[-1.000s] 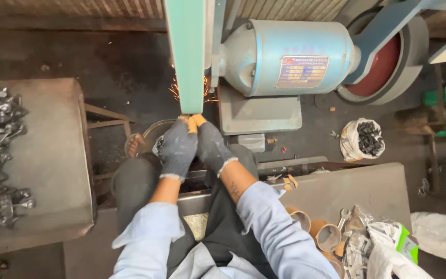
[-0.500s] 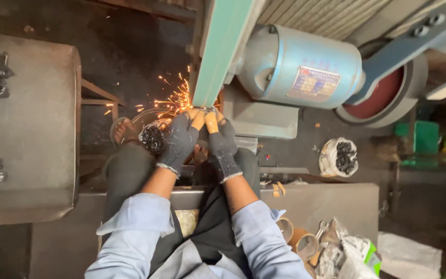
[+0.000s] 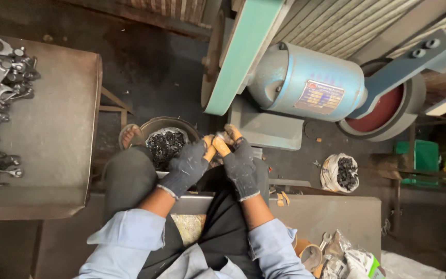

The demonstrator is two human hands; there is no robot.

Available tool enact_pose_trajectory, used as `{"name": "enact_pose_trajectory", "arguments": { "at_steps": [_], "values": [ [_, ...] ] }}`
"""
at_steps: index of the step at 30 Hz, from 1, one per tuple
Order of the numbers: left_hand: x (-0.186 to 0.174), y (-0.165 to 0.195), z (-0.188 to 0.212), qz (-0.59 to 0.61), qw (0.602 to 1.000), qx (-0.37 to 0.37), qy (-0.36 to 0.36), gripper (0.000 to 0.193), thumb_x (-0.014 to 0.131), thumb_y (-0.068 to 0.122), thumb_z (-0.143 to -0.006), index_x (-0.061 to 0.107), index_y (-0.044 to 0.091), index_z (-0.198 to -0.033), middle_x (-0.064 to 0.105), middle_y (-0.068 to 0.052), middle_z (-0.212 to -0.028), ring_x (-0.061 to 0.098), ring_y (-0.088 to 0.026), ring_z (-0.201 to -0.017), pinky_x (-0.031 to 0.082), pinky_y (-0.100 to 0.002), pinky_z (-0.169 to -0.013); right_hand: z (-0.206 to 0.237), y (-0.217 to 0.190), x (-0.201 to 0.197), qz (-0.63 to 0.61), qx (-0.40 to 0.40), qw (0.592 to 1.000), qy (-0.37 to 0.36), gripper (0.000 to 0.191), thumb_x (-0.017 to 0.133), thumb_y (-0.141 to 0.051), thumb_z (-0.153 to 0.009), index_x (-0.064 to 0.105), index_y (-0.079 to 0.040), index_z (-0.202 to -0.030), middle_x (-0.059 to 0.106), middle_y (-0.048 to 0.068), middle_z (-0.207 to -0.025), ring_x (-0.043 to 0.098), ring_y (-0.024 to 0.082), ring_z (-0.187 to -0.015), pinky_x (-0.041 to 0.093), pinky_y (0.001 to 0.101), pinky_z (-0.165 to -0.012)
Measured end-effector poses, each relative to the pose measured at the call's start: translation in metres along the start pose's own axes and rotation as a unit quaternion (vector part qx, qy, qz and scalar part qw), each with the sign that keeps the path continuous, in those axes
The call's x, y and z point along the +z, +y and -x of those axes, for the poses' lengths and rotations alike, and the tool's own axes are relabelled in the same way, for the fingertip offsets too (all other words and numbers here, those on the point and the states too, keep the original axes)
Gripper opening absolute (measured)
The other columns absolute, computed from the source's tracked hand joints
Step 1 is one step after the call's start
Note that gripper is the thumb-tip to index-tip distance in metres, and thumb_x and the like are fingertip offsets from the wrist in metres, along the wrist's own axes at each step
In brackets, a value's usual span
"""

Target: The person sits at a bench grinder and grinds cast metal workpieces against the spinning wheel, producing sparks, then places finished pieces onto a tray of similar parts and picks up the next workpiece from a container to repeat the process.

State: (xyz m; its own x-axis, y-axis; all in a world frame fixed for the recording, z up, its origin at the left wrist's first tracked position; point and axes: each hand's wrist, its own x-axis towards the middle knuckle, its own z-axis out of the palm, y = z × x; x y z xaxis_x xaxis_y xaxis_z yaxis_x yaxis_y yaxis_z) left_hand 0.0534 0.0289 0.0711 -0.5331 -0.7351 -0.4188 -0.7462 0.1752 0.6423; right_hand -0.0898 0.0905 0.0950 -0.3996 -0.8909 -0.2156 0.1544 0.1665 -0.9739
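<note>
Here, from the head camera, your left hand [image 3: 188, 168] and right hand [image 3: 238, 164], both gloved, pinch together on a small part [image 3: 220, 139], mostly hidden by your fingertips, just below the belt [image 3: 243, 51], so you can steady it. The bowl [image 3: 166, 144] of dark pieces sits left of the belt's lower end, within reach; the motor [image 3: 305, 82] sits right of the belt.
</note>
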Motion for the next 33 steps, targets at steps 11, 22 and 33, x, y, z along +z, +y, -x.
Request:
{"name": "enact_pose_trajectory", "arguments": {
  "at_steps": [11, 22, 33],
  "values": [
    [0.024, -0.024, -0.058, 0.237, 0.962, -0.034, 0.131, 0.026, 0.059, 0.017, -0.093, 0.066, 0.003, -0.114, 0.072, -0.02, -0.097, 0.07, -0.037, -0.086, 0.056, -0.045, -0.074, -0.061, 0.035, 0.019, 0.273, 0.071, 0.959, 0.022, 0.05, 0.059, -0.047, -0.1, 0.068, -0.004, -0.126, 0.073, 0.012, -0.114, 0.067, 0.021, -0.1, 0.053, 0.0331, -0.085],
    [-0.011, -0.011, -0.048, 0.058, 0.976, 0.027, 0.206, 0.028, 0.071, 0.028, -0.086, 0.073, 0.009, -0.106, 0.072, -0.021, -0.091, 0.069, -0.041, -0.079, 0.055, -0.051, -0.068, -0.055, 0.073, 0.055, -0.493, 0.166, 0.854, 0.011, 0.047, 0.056, -0.045, -0.104, 0.06, -0.003, -0.123, 0.069, 0.012, -0.112, 0.068, 0.026, -0.099, 0.055, 0.0399, -0.091],
    [0.032, -0.012, -0.036, 0.549, 0.817, 0.09, 0.151, 0.023, 0.059, 0.015, -0.104, 0.069, 0.003, -0.12, 0.073, -0.006, -0.109, 0.065, -0.012, -0.098, 0.054, -0.027, -0.085, -0.04, 0.027, 0.016, -0.167, 0.124, 0.978, 0.032, 0.03, 0.068, -0.018, -0.094, 0.063, -0.004, -0.12, 0.072, 0.009, -0.102, 0.067, 0.023, -0.091, 0.057, 0.0357, -0.078]
  ]
}}
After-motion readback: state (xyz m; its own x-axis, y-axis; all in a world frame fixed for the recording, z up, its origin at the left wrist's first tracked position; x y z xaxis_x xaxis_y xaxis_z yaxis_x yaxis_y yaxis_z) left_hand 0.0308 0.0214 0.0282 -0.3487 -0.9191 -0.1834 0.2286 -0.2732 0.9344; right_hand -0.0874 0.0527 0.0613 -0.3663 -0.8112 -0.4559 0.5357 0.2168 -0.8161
